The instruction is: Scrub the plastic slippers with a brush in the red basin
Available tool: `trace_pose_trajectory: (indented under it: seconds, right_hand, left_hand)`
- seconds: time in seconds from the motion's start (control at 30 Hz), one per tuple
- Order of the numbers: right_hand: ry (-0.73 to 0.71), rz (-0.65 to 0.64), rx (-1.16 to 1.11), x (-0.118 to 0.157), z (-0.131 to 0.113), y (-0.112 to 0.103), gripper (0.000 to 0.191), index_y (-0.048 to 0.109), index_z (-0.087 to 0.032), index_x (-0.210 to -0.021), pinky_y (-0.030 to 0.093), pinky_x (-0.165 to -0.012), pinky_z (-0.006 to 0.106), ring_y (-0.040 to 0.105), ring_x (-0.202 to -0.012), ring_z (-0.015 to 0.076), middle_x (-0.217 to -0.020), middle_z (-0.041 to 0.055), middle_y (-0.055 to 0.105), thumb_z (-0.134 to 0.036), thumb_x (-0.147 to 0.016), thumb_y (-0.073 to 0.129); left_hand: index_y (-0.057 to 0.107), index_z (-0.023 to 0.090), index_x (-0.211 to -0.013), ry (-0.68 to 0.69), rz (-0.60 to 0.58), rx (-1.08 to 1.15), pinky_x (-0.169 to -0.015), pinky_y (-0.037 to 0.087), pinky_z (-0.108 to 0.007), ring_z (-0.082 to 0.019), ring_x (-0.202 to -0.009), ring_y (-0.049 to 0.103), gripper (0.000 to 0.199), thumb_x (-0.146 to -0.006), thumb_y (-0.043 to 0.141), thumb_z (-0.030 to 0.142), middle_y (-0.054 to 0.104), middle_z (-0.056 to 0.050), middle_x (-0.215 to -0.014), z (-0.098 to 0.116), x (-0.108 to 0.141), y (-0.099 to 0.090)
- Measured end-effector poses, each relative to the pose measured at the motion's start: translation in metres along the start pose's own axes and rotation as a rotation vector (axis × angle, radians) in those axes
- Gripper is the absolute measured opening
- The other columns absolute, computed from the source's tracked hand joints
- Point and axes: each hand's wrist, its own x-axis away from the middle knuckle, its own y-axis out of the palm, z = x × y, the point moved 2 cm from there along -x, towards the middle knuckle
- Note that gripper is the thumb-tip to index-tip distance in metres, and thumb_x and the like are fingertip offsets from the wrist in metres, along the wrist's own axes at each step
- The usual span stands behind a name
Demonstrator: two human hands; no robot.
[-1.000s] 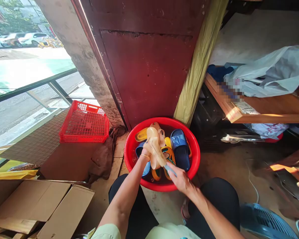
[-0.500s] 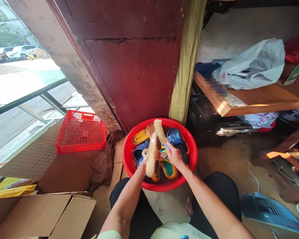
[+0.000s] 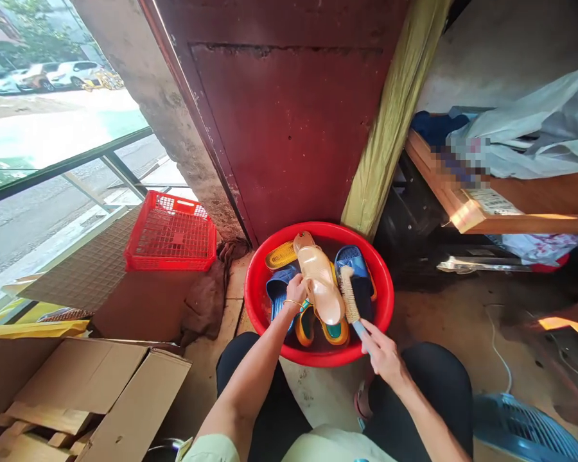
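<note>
My left hand point(image 3: 296, 292) is closed on the left side of a beige sandal point(image 3: 320, 276), held over the red basin point(image 3: 253, 308). The sandal's pale, smooth face is turned up toward me. In my right hand point(image 3: 381, 351) is a scrub brush point(image 3: 350, 298) with pale bristles and a light blue handle, at the right of the sandal. Beneath and around them in the basin sit a blue slipper point(image 3: 278, 285) on the left, another blue slipper point(image 3: 351, 260) on the right, a yellow slipper point(image 3: 280, 255) behind, and yellow-and-green slippers point(image 3: 336, 333) in front.
A red plastic crate point(image 3: 171, 234) stands left of the basin. Open cardboard boxes point(image 3: 72, 375) lie at lower left. Behind the basin is a dark red door point(image 3: 289, 141); a wooden shelf point(image 3: 520, 221) juts out at right. A blue fan point(image 3: 525, 423) lies at lower right.
The beige sandal has turned from its edge to show its broad face. My right hand has drawn the brush down and right, away from the sandal's top. The view has shifted left.
</note>
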Motion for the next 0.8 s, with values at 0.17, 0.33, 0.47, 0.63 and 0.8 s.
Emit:
trace_pose_trajectory:
  seconds: [0.17,0.33,0.47,0.63,0.8]
  right_hand:
    - [-0.240,0.208,0.177,-0.013,-0.028,-0.009,0.063,0.055,-0.015,-0.142,0.059,-0.068,0.028,0.073,-0.077,0.0203,-0.093,0.0096,0.076,-0.055,-0.096,0.042]
    - [-0.420,0.184,0.367,-0.039,-0.045,0.020,0.052,0.056,-0.017,-0.142,0.053,-0.101,0.033,0.065,-0.119,0.0237,-0.133,0.0113,0.066,-0.040,-0.099,0.035]
    - [-0.312,0.131,0.496,-0.057,-0.029,0.025,0.052,0.052,-0.020,-0.145,0.057,-0.092,0.032,0.070,-0.109,0.0230,-0.125,0.0104,0.071,-0.035,-0.099,0.036]
    - [-0.187,-0.015,0.716,-0.070,-0.019,0.026,0.051,0.053,-0.024,-0.145,0.057,-0.082,0.031,0.073,-0.098,0.0237,-0.109,0.0089,0.077,-0.030,-0.097,0.038]
    - [-0.077,-0.107,0.881,-0.085,-0.025,0.027,0.055,0.046,-0.028,-0.150,0.055,-0.078,0.034,0.073,-0.094,0.0269,-0.101,0.0104,0.078,-0.029,-0.096,0.041]
  left_hand:
    - [0.063,0.015,-0.127,-0.008,-0.428,0.071,-0.060,0.051,-0.024,-0.014,-0.067,0.064,0.053,-0.081,0.066,0.041,0.074,-0.007,-0.094,0.005,0.006,0.029]
    - [0.063,0.016,-0.129,0.196,-0.017,-0.364,-0.093,0.052,-0.038,-0.024,-0.109,0.064,0.043,-0.088,0.056,0.029,0.069,-0.013,-0.123,0.033,-0.040,-0.020]
    - [0.057,0.020,-0.137,0.118,0.200,-1.107,-0.115,0.033,-0.047,-0.031,-0.138,0.043,0.052,-0.086,0.060,0.028,0.051,-0.013,-0.147,0.041,-0.082,-0.077]
    - [0.034,0.022,-0.153,0.022,0.037,-1.434,-0.113,0.033,-0.052,-0.036,-0.146,0.030,0.080,-0.082,0.067,0.041,0.026,-0.017,-0.162,0.023,-0.112,-0.088]
    - [0.021,0.022,-0.158,-0.020,0.008,-1.506,-0.105,0.039,-0.050,-0.039,-0.135,0.043,0.095,-0.079,0.069,0.043,0.039,-0.020,-0.153,0.021,-0.126,-0.071]
